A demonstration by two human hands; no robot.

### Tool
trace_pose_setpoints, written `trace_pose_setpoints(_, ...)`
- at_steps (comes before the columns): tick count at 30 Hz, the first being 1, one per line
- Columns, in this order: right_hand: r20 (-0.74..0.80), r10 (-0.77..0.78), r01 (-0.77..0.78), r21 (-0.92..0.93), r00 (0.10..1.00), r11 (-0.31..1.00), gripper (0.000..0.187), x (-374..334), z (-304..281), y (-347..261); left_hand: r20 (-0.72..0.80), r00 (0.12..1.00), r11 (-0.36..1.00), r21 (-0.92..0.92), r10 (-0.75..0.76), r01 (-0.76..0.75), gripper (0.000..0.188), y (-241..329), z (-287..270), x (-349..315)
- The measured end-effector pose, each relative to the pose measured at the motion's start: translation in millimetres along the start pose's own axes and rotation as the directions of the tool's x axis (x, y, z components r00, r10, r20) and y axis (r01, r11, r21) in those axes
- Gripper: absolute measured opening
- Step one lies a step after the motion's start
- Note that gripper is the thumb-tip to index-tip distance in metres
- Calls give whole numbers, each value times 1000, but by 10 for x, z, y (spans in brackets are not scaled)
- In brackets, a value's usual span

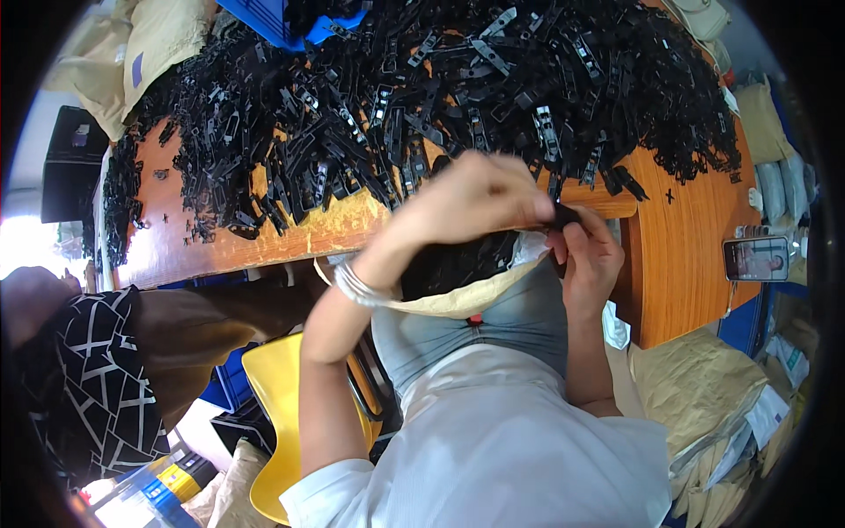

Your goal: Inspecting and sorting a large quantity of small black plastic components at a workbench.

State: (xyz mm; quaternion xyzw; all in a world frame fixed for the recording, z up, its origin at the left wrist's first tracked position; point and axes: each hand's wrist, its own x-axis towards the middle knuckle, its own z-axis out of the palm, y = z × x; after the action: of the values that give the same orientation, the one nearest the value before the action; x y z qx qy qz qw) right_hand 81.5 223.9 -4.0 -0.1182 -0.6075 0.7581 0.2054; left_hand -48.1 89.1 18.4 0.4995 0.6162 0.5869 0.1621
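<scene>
A small black plastic part (564,216) is pinched between the thumb and fingers of my right hand (591,260), just past the table's front edge. My left hand (482,199), slightly blurred and with silvery bangles on the wrist, reaches across from the left. Its fingers are curled, and its thumb tip meets the same part; whether its fingertips hold anything else is hidden. Beneath both hands, an open tan sack (458,302) rests on my lap, filled with black plastic parts (449,267). A large heap of similar parts (493,97) covers the table beyond.
The wooden table (691,233) carries a blue bin (273,22) at the far left. A phone (755,259) stands at the right. Another person's leg and patterned shorts (106,378) are at left, beside a yellow chair (286,414). Brown sacks (695,378) lie at lower right.
</scene>
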Motion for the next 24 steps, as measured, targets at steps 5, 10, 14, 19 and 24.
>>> trace_pose_setpoints(5,-37,54,-54,-11,998,998,23,-15,-130,6,-556,826,828,418,-91,373,13,-527,-882,582)
trace_pose_setpoints(10,19,100,-100,-38,995,994,22,-106,-136,19,-455,889,396,806,-62,440,16,-1029,-1079,1005)
trace_pose_setpoints(14,12,135,-135,-13,991,991,23,-111,-157,58,-403,911,395,853,85,341,13,-1073,-1137,998)
trace_pose_setpoints(19,17,190,-190,-27,982,981,21,-4,-112,102,-606,783,711,610,136,349,10,-813,-1055,710)
trace_pose_setpoints(24,127,165,-164,-17,978,986,18,-1,132,56,-475,867,659,701,149,271,15,-972,-1169,774)
